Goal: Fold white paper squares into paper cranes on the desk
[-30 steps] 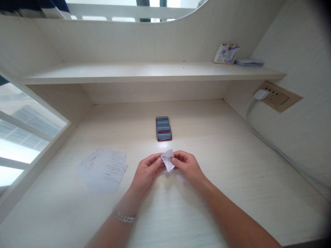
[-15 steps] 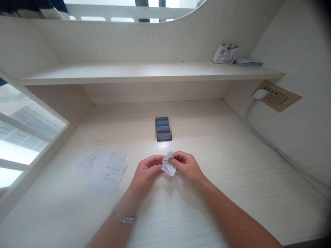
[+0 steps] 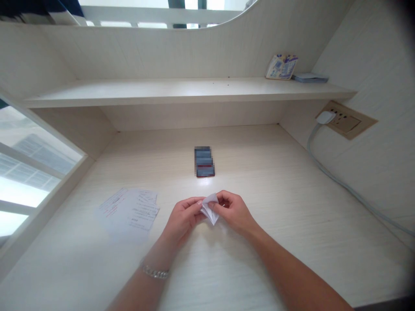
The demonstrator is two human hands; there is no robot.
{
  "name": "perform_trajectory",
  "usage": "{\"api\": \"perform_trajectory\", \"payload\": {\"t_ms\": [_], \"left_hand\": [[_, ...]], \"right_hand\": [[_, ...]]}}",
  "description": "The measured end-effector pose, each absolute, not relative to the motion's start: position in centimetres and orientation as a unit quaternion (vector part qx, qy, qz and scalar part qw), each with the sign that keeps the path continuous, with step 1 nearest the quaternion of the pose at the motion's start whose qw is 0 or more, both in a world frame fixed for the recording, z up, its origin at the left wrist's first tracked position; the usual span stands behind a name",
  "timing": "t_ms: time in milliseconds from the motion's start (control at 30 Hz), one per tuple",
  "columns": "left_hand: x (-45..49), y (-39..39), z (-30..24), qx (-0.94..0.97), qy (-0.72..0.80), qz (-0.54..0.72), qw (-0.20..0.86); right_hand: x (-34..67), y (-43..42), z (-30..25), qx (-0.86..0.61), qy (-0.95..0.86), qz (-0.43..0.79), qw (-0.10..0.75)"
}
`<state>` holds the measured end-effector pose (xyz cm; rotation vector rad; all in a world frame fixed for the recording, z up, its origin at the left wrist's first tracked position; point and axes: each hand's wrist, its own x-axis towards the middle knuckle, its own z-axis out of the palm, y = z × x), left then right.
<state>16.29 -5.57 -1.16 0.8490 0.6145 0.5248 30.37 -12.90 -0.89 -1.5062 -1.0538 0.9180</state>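
A small piece of folded white paper (image 3: 211,210) is held between my two hands, just above the desk. Its lower end comes to a point and its folds fan out. My left hand (image 3: 185,214) pinches the left edge with thumb and fingers; a chain bracelet (image 3: 155,272) circles that wrist. On the other side, my right hand (image 3: 232,210) grips the upper right part, the thumb lying across the front. Fingers behind the paper are partly hidden. Beyond the hands lies a dark phone-like rectangle (image 3: 204,161), its face blurred by pixels.
Several sheets of paper with writing (image 3: 129,211) lie fanned out on the desk at left. A shelf (image 3: 181,88) along the back bears a colourful packet (image 3: 281,67) and a flat stack (image 3: 310,77). A white plug (image 3: 325,117) sits in the right wall socket, its grey cable (image 3: 343,185) hanging along the desk's right side.
The paper has turned slightly and sits a little lower and to the left. Its top now looks rounder, and my left thumb has moved up on it. Both hands keep hold.
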Motion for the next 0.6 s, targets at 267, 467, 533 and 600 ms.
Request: {"api": "perform_trajectory", "payload": {"t_ms": [267,467,533,600], "left_hand": [[16.21,-5.57,-1.1,0.412,0.289,0.248,0.828],[16.24,-5.65,-1.17,0.43,0.29,0.247,0.818],[16.25,-5.68,-1.38,0.443,0.295,0.252,0.808],[16.27,-5.69,-1.69,0.458,0.303,0.259,0.795]], "right_hand": [[30.37,-12.98,-0.92,-0.634,-0.446,0.376,0.508],[30.13,-13.0,-1.03,-0.646,-0.457,0.354,0.498],[29.98,-13.04,-1.12,-0.651,-0.462,0.343,0.495],[29.85,-13.07,-1.21,-0.657,-0.471,0.326,0.491]]}}
